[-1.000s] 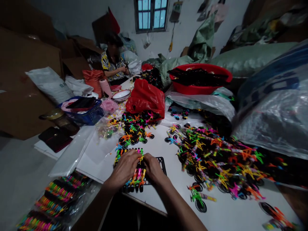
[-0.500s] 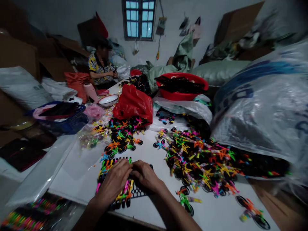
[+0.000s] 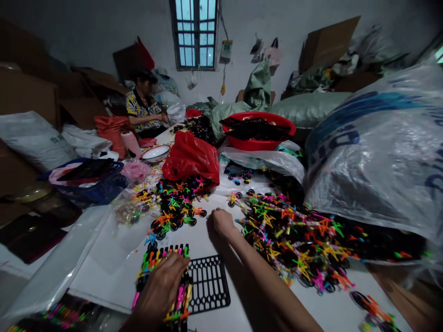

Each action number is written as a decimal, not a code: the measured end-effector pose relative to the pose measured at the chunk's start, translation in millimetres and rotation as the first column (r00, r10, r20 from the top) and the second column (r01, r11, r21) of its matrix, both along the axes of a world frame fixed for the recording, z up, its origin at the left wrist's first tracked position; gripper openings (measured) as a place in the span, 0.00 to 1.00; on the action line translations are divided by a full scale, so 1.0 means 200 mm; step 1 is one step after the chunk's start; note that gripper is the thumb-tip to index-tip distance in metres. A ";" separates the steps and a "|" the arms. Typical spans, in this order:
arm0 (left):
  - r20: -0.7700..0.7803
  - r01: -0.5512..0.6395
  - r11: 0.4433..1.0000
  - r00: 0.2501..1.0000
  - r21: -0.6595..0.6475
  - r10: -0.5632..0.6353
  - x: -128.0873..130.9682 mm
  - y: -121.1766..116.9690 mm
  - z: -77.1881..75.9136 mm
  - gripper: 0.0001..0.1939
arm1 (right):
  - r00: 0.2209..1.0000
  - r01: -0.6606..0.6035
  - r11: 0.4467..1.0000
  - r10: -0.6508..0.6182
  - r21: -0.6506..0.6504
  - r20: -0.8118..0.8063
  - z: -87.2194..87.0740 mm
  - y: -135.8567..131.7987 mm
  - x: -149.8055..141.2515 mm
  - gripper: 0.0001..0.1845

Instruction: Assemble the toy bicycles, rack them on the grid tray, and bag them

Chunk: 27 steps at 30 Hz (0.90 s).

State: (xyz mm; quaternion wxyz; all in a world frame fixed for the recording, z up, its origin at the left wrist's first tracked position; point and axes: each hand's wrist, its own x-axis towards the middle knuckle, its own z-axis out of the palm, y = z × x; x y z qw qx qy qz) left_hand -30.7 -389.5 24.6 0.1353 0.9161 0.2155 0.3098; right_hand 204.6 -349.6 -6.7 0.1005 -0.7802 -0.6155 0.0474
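My left hand (image 3: pixel 162 289) lies curled over a row of small coloured toy bicycles (image 3: pixel 162 265) packed on a black plastic grid tray (image 3: pixel 208 287) at the table's near edge. The tray's right half is bare. My right hand (image 3: pixel 221 221) is stretched forward, fingers curled, between two heaps of loose toy bicycles: a smaller heap (image 3: pixel 175 203) to its left and a large heap (image 3: pixel 297 230) to its right. What the right fingers hold, if anything, is hidden.
A red plastic bag (image 3: pixel 192 157), a red basin (image 3: pixel 259 131) of black parts and big clear sacks (image 3: pixel 377 152) crowd the back and right. A blue basket (image 3: pixel 88 177) and clear bags (image 3: pixel 65 258) sit left. Another person (image 3: pixel 143 108) works at the far end.
My right hand left the tray and reached forward to the gap between the heaps. My left hand stayed on the packed bicycles. The camera view shifted down and back.
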 end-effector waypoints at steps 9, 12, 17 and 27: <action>-0.064 -0.023 0.999 0.998 -0.030 0.021 -0.01 0.04 -0.03 0.13 | 0.983 -0.161 0.974 0.172 0.157 -0.058 -0.01 -0.44 -0.07 0.06; -0.073 -0.061 0.997 0.996 -0.046 0.058 0.00 0.05 -0.03 0.12 | 0.998 0.042 0.999 -0.041 0.030 -0.055 -0.01 -0.38 -0.10 0.07; -0.082 -0.091 0.995 0.993 -0.034 0.088 0.02 0.04 -0.01 0.13 | 0.991 0.109 0.994 -0.111 -0.030 -0.078 -0.01 -0.26 -0.16 0.08; 0.017 -0.267 0.949 0.962 -0.164 0.274 0.09 0.03 0.08 0.13 | 0.936 0.076 0.970 0.011 0.230 -0.352 0.11 -0.49 -0.29 0.06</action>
